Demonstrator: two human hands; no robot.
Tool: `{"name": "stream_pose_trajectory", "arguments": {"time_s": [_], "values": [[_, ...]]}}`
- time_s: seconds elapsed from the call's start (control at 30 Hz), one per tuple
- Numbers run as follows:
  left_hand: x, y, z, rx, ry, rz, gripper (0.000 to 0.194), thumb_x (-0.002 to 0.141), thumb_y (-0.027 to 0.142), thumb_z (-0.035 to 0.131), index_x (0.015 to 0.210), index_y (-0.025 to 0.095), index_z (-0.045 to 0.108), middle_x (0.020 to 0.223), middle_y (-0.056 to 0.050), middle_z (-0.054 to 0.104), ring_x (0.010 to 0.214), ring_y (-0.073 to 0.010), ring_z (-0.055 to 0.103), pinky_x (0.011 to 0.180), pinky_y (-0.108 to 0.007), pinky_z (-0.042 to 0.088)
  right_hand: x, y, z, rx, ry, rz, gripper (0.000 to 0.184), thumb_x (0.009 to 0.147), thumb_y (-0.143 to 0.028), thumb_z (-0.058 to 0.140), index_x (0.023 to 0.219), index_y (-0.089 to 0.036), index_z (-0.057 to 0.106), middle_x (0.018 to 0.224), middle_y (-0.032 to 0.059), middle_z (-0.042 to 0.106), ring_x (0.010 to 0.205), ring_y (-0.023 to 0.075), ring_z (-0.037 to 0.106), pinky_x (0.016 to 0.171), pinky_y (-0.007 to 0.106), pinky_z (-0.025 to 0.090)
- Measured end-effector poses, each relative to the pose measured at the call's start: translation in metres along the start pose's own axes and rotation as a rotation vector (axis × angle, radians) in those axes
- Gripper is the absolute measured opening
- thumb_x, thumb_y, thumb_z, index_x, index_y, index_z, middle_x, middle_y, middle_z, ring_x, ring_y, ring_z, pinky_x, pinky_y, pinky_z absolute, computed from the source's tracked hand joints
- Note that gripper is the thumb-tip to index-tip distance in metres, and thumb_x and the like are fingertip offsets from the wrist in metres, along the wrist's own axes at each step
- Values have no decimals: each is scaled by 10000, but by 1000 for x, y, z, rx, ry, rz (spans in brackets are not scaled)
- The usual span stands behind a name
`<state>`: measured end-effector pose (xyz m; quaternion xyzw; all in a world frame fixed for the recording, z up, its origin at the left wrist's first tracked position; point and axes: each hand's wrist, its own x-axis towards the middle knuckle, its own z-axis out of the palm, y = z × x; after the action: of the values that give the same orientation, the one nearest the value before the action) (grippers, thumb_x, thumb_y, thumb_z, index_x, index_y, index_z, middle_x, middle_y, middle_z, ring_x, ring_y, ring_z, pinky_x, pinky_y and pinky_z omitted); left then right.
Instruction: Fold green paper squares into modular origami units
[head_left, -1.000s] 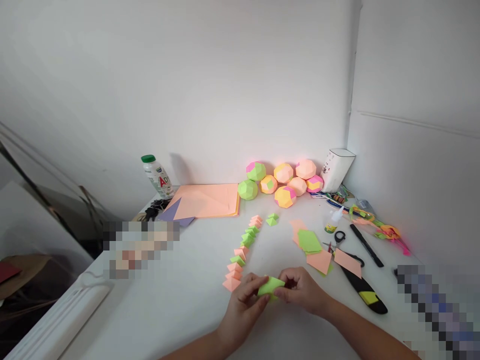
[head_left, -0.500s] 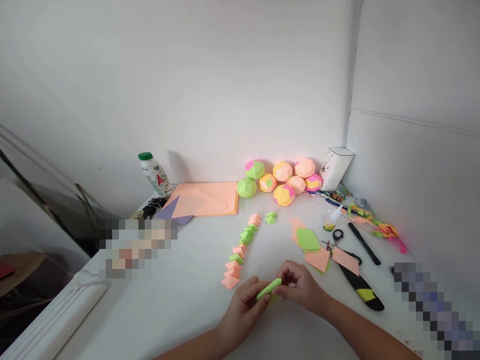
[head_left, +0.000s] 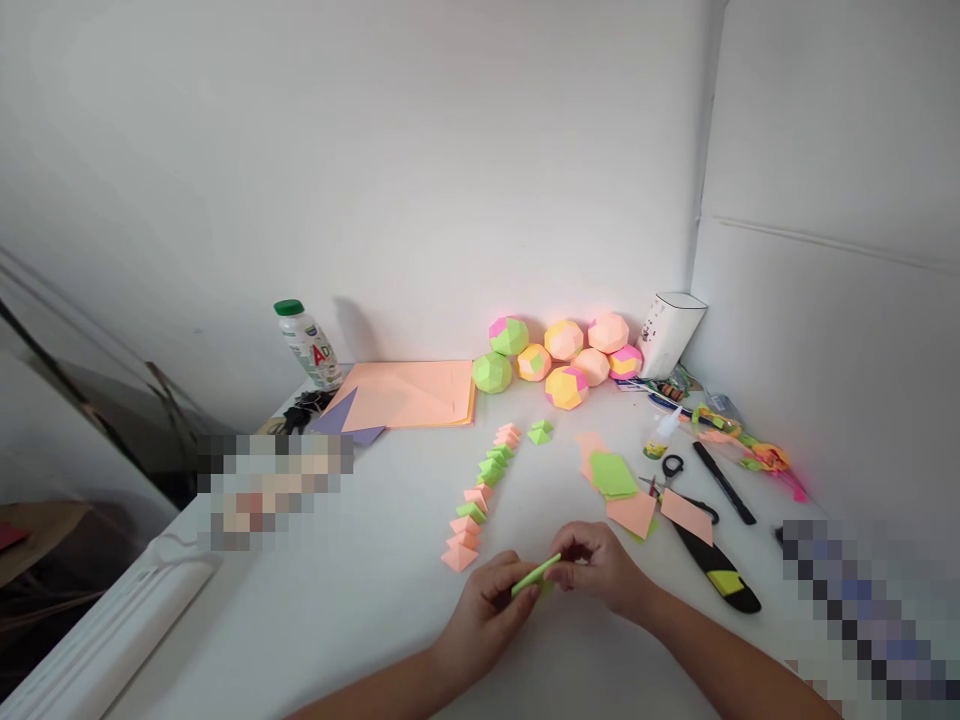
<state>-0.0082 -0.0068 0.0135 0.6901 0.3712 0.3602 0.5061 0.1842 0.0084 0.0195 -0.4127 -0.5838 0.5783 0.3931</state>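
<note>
Paper (head_left: 535,576), light green and seen almost edge-on, sat between the two hands, low and near the middle of my head view. From my distant seat I saw the left hand (head_left: 484,620) with its grip narrowed to a pinch, thumb and fingers closed on the lower end of the sheet. The right hand (head_left: 601,568) had its grip drawn in just as tightly, the fingertips closed on the upper end (how the fold ran beneath them, I could not tell).

Just beyond the left hand, a row of small folded pieces (head_left: 493,467), peach and green, ran away across the white surface (head_left: 360,590), with a green pair (head_left: 540,432) set apart to the right of its far end. Past the right hand I made out green cutouts (head_left: 613,474) overlapping peach cutouts (head_left: 632,514). Beside them were scissors (head_left: 673,464), partly covered by a peach piece (head_left: 687,516), which also overlapped a black tool (head_left: 716,575) with a yellow patch. A glue bottle (head_left: 663,437) leaned near the scissors, and a black pen (head_left: 724,482) lay to their right.

Against the back wall I counted eight faceted balls (head_left: 564,340), some stacked on others, between peach sheets (head_left: 409,395) and a white container (head_left: 673,338).
</note>
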Motion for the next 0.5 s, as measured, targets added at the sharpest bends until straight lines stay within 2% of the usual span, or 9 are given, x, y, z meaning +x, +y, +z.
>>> {"name": "stream_pose_trajectory", "arguments": {"time_s": [0.5], "values": [[-1, 0, 0, -12, -13, -25, 290, 863, 375, 500, 877, 195, 726, 630, 17, 392, 594, -128, 411, 561, -233, 337, 1, -12, 5, 78, 17, 56, 304, 573, -328, 825, 619, -137, 593, 556, -31, 542, 483, 82, 466, 481, 213, 372]]}}
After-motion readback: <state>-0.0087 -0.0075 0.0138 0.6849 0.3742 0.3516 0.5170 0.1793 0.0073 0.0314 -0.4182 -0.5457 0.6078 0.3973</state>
